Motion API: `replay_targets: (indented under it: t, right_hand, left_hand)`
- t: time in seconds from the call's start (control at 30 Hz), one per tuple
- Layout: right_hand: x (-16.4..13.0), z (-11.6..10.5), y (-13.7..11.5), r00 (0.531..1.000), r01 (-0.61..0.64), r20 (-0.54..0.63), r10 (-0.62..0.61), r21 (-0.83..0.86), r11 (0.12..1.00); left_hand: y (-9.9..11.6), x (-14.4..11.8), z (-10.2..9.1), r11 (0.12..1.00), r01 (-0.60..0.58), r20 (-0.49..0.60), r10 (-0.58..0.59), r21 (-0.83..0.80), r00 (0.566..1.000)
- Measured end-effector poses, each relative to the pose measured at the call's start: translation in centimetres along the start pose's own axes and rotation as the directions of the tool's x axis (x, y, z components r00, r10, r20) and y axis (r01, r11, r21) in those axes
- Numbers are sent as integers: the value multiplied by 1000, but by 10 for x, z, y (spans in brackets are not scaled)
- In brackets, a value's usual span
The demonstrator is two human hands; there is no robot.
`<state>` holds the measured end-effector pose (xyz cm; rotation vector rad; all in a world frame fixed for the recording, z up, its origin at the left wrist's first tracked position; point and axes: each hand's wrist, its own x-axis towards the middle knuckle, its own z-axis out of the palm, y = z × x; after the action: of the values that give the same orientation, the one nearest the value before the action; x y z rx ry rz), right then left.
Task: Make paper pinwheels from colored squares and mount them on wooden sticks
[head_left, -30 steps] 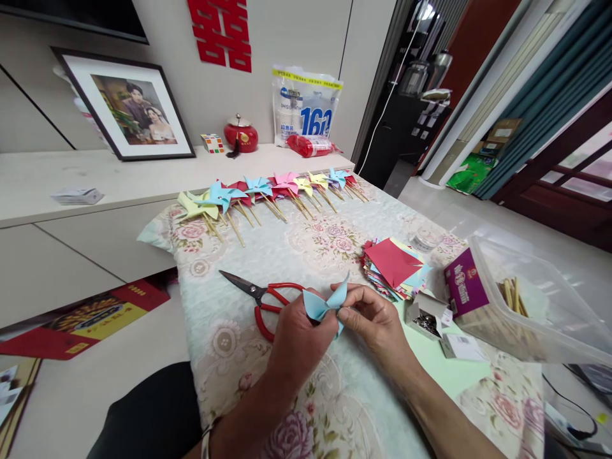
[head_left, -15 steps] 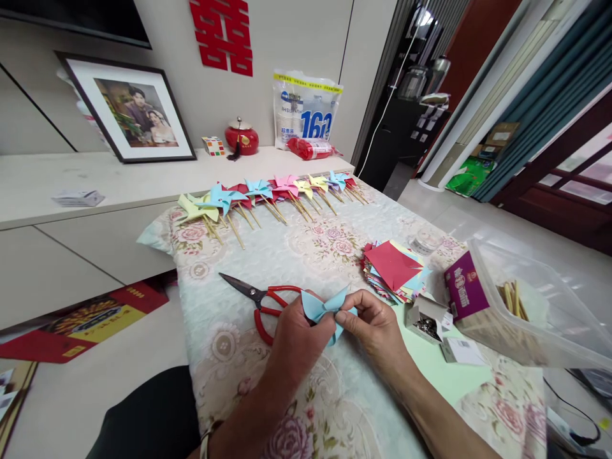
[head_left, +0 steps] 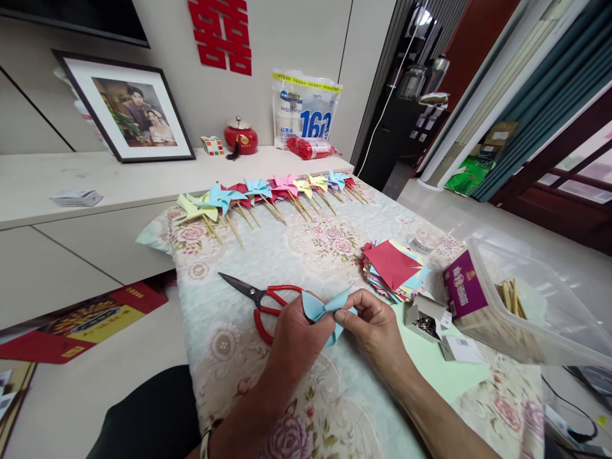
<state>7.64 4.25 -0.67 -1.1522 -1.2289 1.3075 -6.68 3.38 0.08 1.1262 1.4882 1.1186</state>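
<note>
A light-blue paper pinwheel (head_left: 313, 306), its corners folded inward, is pinched between my two hands above the tablecloth. My left hand (head_left: 302, 335) closes round its left side, with the thumb near the centre. On the right edge, my right hand (head_left: 371, 322) grips the paper between thumb and forefinger. Whether a pin is at the centre is hidden by my fingers. Red-handled scissors (head_left: 261, 298) lie just left of my left hand, blades pointing to the upper left. Beyond my right hand sits a stack of cut coloured paper squares (head_left: 394, 264), a red one on top.
Finished pinwheels on sticks (head_left: 258, 191) line the table's far edge. At right are an open small box of metal pins (head_left: 425, 325), a white box (head_left: 461, 349), green paper (head_left: 440, 373) and a clear plastic bin (head_left: 540, 319) holding wooden sticks (head_left: 512, 299).
</note>
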Motion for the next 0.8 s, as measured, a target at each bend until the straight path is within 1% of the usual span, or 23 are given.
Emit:
replay_targets:
  t: [0.2, 0.4, 0.8]
  right_hand:
    - [1, 2, 3, 999, -15, -33, 16, 26, 1000]
    - [0, 3, 1, 999, -12, -36, 14, 52, 999]
    - [0, 5, 1, 996, 29, -80, -29, 2, 1000]
  left_hand:
    - [1, 1, -1, 999, 25, 10, -26, 24, 1000]
    - [-2, 1, -1, 996, 37, 18, -39, 79, 999]
    - [-1, 1, -1, 998, 43, 5, -44, 52, 999]
